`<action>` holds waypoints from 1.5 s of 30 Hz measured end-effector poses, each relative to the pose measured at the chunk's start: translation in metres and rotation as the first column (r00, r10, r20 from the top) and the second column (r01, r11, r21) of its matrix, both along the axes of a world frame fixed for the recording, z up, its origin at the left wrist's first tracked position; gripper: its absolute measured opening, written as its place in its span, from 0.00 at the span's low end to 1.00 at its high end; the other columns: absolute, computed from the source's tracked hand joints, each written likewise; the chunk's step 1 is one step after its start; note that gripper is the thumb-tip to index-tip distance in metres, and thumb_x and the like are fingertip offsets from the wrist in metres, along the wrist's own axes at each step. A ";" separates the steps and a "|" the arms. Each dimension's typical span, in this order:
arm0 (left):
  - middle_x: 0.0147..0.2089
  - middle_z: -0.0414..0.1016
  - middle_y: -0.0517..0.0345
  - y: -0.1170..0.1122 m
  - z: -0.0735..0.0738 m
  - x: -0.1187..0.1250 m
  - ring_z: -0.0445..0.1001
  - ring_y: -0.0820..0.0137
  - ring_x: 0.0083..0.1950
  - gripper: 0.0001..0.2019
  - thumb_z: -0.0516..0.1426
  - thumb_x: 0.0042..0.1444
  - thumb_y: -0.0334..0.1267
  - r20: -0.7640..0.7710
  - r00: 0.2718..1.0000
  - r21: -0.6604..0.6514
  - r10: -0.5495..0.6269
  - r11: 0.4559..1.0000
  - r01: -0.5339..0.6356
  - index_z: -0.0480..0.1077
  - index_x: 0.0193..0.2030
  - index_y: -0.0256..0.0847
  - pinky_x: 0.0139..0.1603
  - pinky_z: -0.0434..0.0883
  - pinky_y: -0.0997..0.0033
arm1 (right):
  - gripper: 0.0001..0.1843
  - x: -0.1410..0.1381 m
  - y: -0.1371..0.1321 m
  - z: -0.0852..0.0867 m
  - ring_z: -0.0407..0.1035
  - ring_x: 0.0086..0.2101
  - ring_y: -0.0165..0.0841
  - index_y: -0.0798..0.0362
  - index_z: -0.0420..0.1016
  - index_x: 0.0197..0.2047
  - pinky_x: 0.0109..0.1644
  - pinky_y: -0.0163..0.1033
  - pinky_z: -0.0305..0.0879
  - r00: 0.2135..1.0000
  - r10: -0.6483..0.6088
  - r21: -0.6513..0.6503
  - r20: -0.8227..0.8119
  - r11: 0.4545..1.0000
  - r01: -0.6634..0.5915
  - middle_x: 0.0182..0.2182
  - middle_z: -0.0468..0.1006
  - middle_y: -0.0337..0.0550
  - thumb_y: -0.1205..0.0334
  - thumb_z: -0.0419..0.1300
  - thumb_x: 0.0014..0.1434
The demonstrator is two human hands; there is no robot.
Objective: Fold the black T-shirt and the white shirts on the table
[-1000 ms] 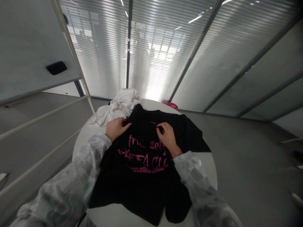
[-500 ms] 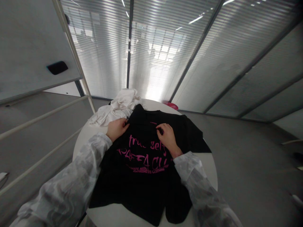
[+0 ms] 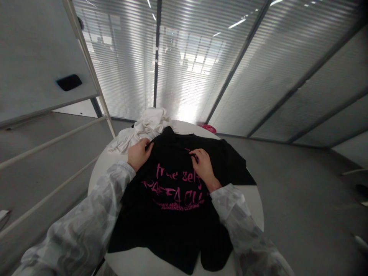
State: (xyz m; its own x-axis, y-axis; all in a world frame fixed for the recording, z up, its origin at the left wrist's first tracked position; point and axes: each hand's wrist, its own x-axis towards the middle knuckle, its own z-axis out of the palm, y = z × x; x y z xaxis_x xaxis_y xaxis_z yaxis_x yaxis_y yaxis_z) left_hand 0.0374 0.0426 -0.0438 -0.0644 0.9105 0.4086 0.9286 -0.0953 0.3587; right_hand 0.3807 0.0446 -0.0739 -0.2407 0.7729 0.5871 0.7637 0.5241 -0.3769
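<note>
A black cotton T-shirt with pink lettering (image 3: pixel 172 218) lay spread, print up, across a round white tabletop (image 3: pixel 254 205), its lower part reaching the near edge. The person's right hand (image 3: pixel 203 165) pinched cloth just below the collar, its grip closed on the shirt. The left hand (image 3: pixel 139 153) rested curled on the shoulder edge; whether it clamped or merely pressed could not be told. A crumpled white garment (image 3: pixel 145 128) touched that shoulder. A hard tug risked dragging it along, or sliding the shirt off the tabletop.
</note>
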 end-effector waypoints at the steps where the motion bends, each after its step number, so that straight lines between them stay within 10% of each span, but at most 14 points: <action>1: 0.48 0.85 0.53 0.001 -0.001 0.000 0.83 0.58 0.47 0.20 0.49 0.77 0.56 -0.010 1.000 -0.028 0.016 0.999 -0.016 0.75 0.52 0.47 0.38 0.63 0.64 | 0.14 0.000 0.000 0.000 0.76 0.53 0.46 0.45 0.79 0.50 0.69 0.60 0.66 1.000 0.004 -0.006 0.002 1.000 -0.004 0.48 0.82 0.47 0.70 0.57 0.67; 34: 0.43 0.86 0.46 0.003 -0.002 -0.003 0.83 0.54 0.45 0.27 0.46 0.77 0.60 -0.095 0.993 -0.111 0.072 0.990 -0.083 0.80 0.54 0.45 0.38 0.61 0.66 | 0.08 -0.004 -0.003 0.004 0.76 0.42 0.41 0.47 0.79 0.47 0.67 0.55 0.67 0.998 -0.012 -0.036 0.058 0.999 0.014 0.40 0.81 0.43 0.65 0.61 0.67; 45: 0.44 0.86 0.46 0.005 -0.002 -0.007 0.83 0.54 0.46 0.26 0.47 0.78 0.59 -0.079 0.993 -0.071 0.092 0.993 -0.097 0.81 0.52 0.45 0.37 0.59 0.65 | 0.07 -0.004 -0.005 0.002 0.77 0.51 0.44 0.45 0.82 0.48 0.76 0.61 0.55 0.983 0.001 -0.069 0.185 0.998 0.012 0.49 0.85 0.44 0.58 0.63 0.72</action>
State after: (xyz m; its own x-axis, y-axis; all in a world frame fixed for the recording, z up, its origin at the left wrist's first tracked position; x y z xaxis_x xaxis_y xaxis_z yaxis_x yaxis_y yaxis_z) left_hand 0.0300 0.0477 -0.0456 -0.1232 0.9299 0.3465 0.9567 0.0185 0.2905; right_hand 0.3768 0.0394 -0.0723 -0.3357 0.8121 0.4773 0.8264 0.4971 -0.2646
